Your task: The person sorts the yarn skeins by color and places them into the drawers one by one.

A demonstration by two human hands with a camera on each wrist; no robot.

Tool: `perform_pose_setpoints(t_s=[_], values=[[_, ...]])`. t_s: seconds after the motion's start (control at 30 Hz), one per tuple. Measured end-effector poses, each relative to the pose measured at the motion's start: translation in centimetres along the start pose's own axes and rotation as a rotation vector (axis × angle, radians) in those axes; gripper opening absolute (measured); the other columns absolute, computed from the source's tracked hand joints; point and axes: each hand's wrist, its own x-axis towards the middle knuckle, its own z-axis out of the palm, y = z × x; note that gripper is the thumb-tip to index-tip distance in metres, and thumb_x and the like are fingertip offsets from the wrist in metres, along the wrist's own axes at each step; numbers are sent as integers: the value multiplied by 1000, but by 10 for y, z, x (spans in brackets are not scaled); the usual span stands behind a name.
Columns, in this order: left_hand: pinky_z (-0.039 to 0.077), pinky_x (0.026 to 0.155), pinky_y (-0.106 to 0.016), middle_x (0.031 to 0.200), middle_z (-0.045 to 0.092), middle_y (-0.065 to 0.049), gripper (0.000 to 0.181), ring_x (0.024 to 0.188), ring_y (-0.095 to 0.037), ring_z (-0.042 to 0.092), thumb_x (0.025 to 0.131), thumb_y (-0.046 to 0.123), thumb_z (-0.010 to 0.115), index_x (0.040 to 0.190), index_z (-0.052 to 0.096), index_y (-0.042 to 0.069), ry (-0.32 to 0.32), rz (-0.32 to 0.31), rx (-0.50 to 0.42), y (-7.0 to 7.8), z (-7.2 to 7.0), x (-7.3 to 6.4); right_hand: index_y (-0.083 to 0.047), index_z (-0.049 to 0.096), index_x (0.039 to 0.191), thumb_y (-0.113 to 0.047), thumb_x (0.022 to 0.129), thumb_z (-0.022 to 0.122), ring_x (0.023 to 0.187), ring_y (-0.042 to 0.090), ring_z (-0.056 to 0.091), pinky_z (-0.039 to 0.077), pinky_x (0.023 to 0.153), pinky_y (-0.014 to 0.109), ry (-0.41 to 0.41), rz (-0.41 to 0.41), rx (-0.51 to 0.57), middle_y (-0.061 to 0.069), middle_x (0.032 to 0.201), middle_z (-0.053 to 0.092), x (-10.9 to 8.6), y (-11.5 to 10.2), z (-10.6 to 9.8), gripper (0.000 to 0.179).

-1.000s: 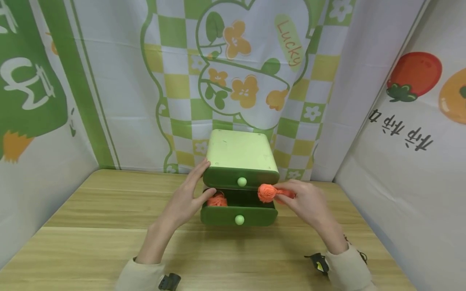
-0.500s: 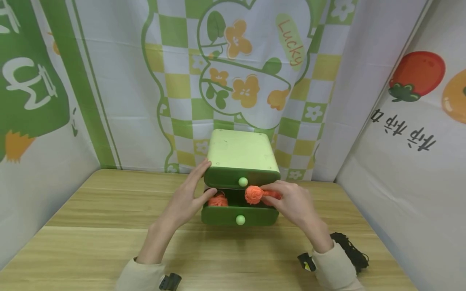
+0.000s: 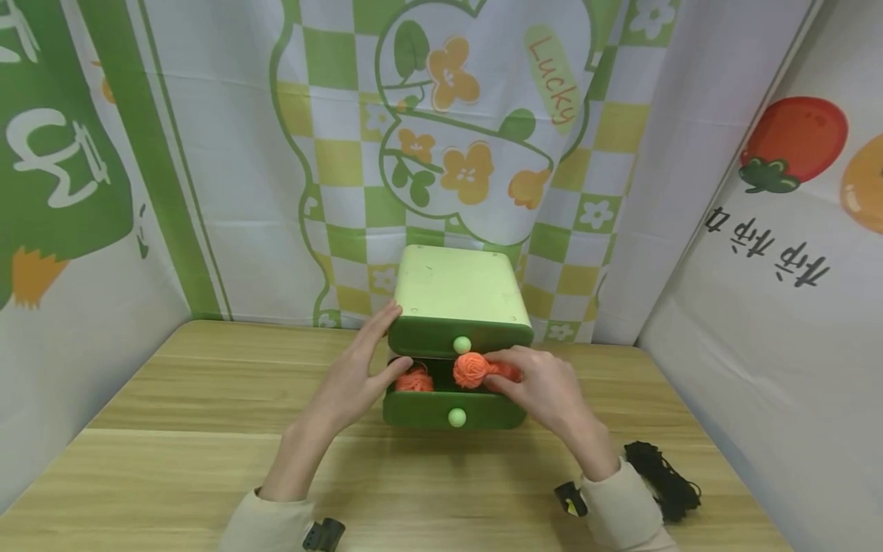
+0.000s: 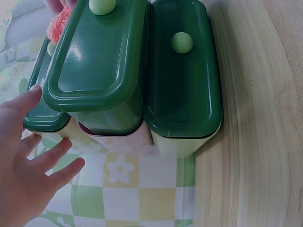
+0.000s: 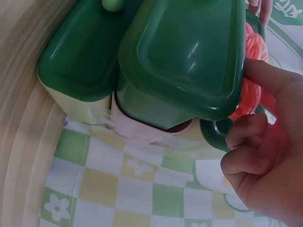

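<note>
Orange yarn: we've slid it left, right by the pulled-out drawer
Right hand: pinching it
Left hand: spread, left of the cabinet

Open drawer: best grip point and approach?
Likely its round knob, pinched from the front: it stands proud of the open drawer's broad green face, clear of the right hand holding orange yarn at the opening above.
</note>
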Motion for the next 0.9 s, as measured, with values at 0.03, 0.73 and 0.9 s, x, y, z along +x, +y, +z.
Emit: perform_pose_setpoints(t_s=[0.03, 0.73, 0.9], values=[[31, 113, -65, 167, 12, 9, 75, 152, -29, 23, 98, 47, 59, 158, 17, 39, 1, 0, 0, 0, 0, 0, -27, 77, 111, -38, 83, 79, 70, 7, 57, 41, 56, 26, -2, -1, 6, -8, 98, 74, 0, 0, 0, 30], [32, 113, -65, 167, 12, 9, 76, 152, -29, 23, 98, 39, 62, 158, 17, 38, -2, -1, -4, 0, 0, 0, -26, 75, 113, -31, 84, 80, 59, 1, 47, 40, 52, 19, 52, 7, 159, -10, 106, 71, -9, -4, 9, 30], [32, 113, -65, 167, 11, 11, 75, 152, -28, 24, 98, 47, 59, 158, 16, 39, -6, -5, -3, 0, 0, 0, -25, 76, 109, -29, 85, 80, 57, -1, 43, 38, 51, 19, 74, 1, 187, -11, 102, 70, -11, -5, 8, 25]])
